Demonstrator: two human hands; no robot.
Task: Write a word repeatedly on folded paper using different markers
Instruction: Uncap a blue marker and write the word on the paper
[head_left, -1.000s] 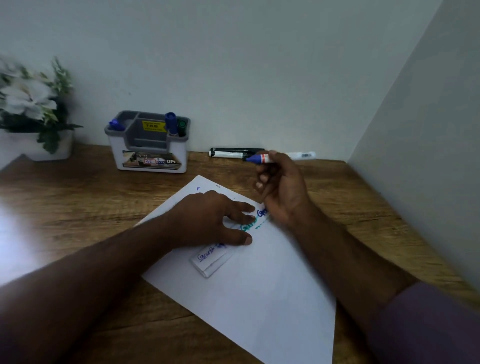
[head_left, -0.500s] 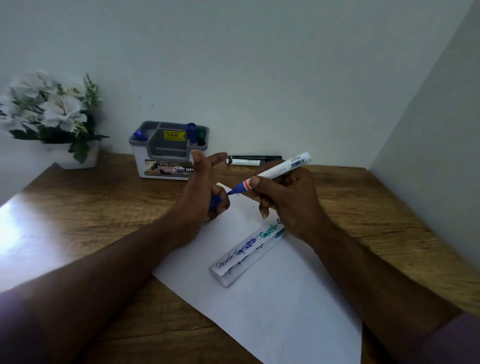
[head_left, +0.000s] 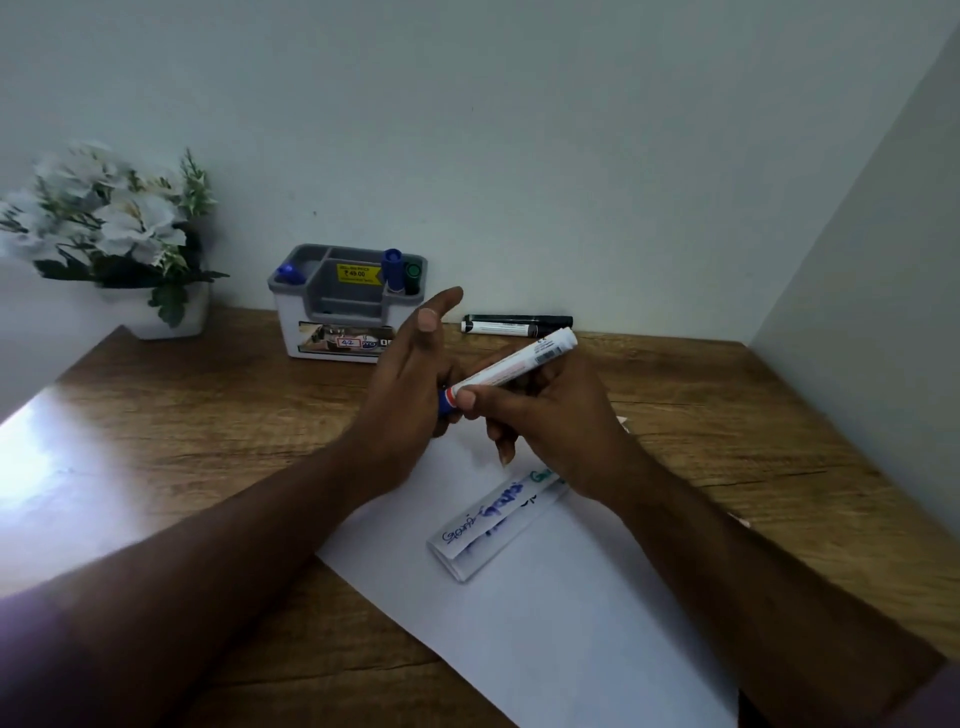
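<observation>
A white-barrelled blue marker (head_left: 519, 364) is held in my right hand (head_left: 550, 415) above the sheet, its tip end pointing left. My left hand (head_left: 410, 384) meets that end, with the blue cap (head_left: 445, 404) between its lower fingers and its index finger and thumb stretched up. The cap sits over the marker's tip. A folded strip of paper (head_left: 488, 525) lies on a large white sheet (head_left: 545, 613), with words in blue and green written along it. My right wrist covers the strip's far end.
A grey-and-white organiser (head_left: 343, 306) with blue and green markers stands at the back wall. Two black-and-white markers (head_left: 514, 325) lie to its right. A white flower pot (head_left: 130, 244) stands at the back left. A wall closes the wooden desk's (head_left: 208, 415) right side.
My left hand left the folded strip and rose to the marker's tip with the cap. My right hand lifted the marker off the paper. The bare tip is now covered by the cap.
</observation>
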